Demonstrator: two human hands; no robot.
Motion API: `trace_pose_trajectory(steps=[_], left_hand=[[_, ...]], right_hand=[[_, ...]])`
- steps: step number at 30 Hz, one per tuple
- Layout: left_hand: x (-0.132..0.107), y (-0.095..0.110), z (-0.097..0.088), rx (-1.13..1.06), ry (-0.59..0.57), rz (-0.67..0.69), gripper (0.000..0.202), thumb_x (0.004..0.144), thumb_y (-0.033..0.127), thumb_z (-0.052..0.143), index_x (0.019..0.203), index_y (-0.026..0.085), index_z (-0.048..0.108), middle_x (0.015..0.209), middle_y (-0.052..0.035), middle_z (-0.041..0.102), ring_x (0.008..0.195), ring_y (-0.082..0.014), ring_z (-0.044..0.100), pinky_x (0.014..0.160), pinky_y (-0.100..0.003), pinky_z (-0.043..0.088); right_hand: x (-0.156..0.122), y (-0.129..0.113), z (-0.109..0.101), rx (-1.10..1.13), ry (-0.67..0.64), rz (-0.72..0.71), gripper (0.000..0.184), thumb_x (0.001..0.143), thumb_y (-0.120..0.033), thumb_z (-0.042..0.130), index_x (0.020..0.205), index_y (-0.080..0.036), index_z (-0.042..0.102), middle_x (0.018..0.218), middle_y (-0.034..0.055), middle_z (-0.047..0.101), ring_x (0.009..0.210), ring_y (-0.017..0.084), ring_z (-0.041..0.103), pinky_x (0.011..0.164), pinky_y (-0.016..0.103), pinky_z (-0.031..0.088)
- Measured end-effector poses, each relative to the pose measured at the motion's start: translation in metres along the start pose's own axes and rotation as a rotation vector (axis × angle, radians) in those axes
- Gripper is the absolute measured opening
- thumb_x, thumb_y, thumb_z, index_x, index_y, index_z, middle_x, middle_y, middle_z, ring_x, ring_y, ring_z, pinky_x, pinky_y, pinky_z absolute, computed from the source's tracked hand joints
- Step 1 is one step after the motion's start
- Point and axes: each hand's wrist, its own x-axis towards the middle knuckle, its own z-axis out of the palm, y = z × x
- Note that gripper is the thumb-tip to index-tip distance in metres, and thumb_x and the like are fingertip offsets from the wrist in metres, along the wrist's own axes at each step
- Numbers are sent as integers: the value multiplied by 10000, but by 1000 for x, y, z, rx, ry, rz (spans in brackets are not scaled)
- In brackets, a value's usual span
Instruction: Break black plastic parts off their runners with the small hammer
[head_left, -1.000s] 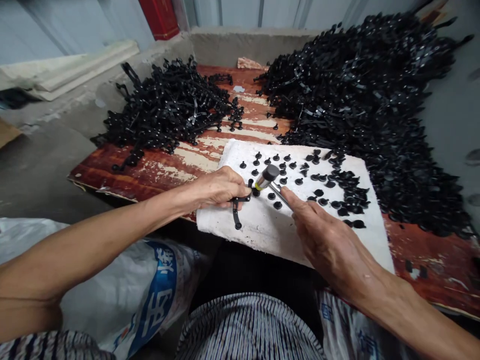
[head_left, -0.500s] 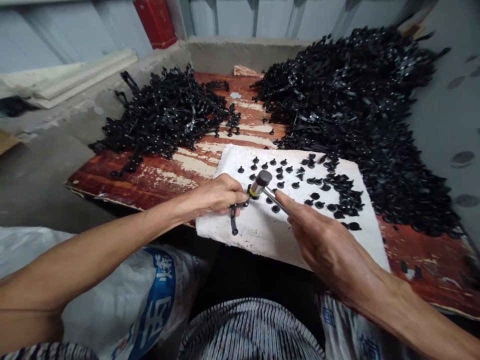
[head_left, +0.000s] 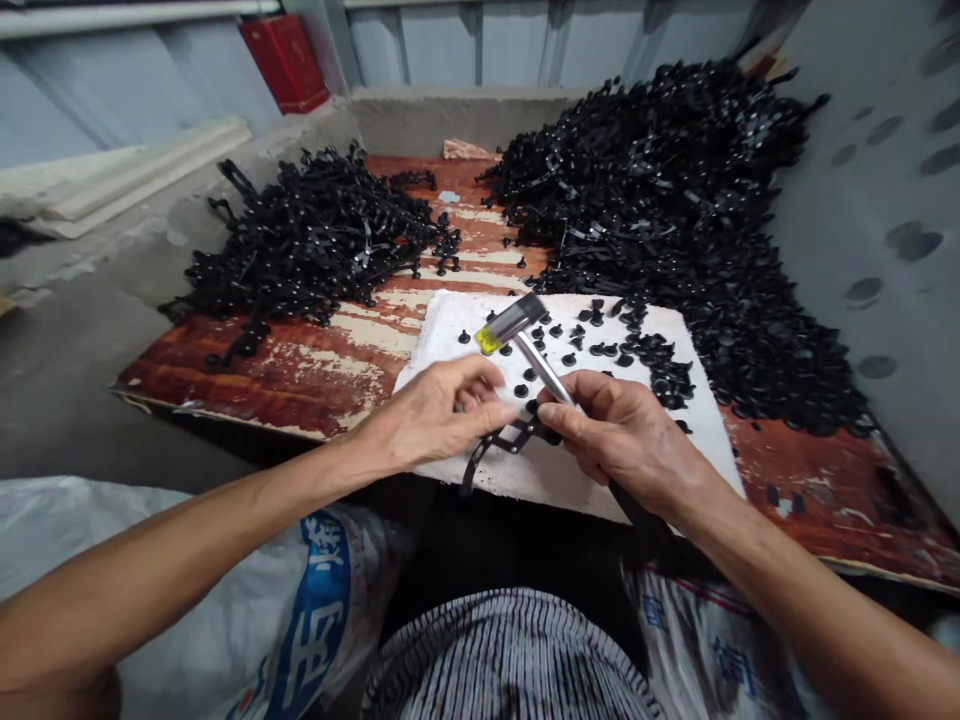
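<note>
My left hand [head_left: 439, 415] pinches a thin black plastic strip [head_left: 491, 448] above the near edge of a white foam block [head_left: 450, 340]. My right hand [head_left: 626, 445] is closed round the metal handle of a small hammer [head_left: 514, 322], whose head points up and left over the block. Its fingertips also touch the same black strip, right beside my left fingers. Several small black round caps [head_left: 596, 350] lie scattered on the foam just beyond both hands.
The foam lies on a worn red wooden board [head_left: 300, 365]. A heap of black plastic strips [head_left: 315, 235] sits at the back left and a much larger heap [head_left: 675, 210] at the back right. White printed sacks [head_left: 300, 610] lie beside my lap. Grey walls surround the board.
The hammer head has lifted off the foam and swung up. My left hand raised the black strip from the block, and my right fingers came in to meet it.
</note>
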Motion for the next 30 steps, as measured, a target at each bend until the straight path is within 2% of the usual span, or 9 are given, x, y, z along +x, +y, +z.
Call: trace_pose_trajectory(steps=[1,3,6,8,11,14,18,23,30], left_hand=[[-3,-2,2,-114,95,-49,294,743,314,733,965,168,608,824,-6,652,737,-124,600,608,-205,453],[-9,-4,5,-379,166,-194,429,714,331,775,1051,173,563,936,-40,664,802,-157,634,638,-253,511],[-14,-4,13,-708,95,-351,340,709,311,787,922,143,582,891,-55,661,733,-165,654,587,-286,548],[-15,-1,17,-800,14,-397,282,707,298,791,836,119,615,866,-70,667,693,-167,663,535,-277,550],[-10,3,21,-804,-49,-427,211,720,255,784,778,109,643,785,-67,681,563,-129,632,428,-225,505],[1,4,19,-763,3,-410,169,745,180,761,692,114,615,619,-20,640,391,-50,502,330,-147,369],[18,2,12,-704,87,-450,198,768,116,741,643,102,587,586,-27,644,308,9,374,289,-117,201],[31,0,6,-616,63,-500,219,819,63,668,631,98,561,583,-58,665,283,17,324,287,-115,164],[39,1,6,-578,85,-551,228,824,60,655,630,109,547,581,-68,674,272,9,318,277,-114,174]], right_hand=[[-2,-1,0,45,38,27,226,739,-386,672,728,-185,571,479,-90,407,349,55,297,327,195,230],[-6,-2,2,127,98,68,240,710,-376,709,739,-175,581,483,-90,417,341,51,316,310,184,250],[-8,-2,5,230,124,83,263,693,-378,734,736,-170,580,488,-89,428,339,50,336,292,176,278],[-7,-1,9,250,129,69,258,703,-379,727,742,-172,578,481,-91,428,334,51,337,286,172,286],[-7,-1,12,206,114,50,233,740,-377,696,750,-180,573,472,-86,439,330,57,350,289,174,297],[-11,0,7,134,103,34,247,787,-413,668,810,-176,601,478,-75,452,337,67,361,301,184,308],[-26,8,-7,129,229,-12,273,810,-438,679,868,-180,615,503,-74,451,371,68,364,321,175,310],[-44,26,-21,200,377,11,347,758,-487,755,874,-185,628,584,-50,509,403,75,404,304,178,346],[-47,38,-25,269,428,41,393,705,-490,804,882,-177,644,677,-13,603,405,60,416,295,166,348]])
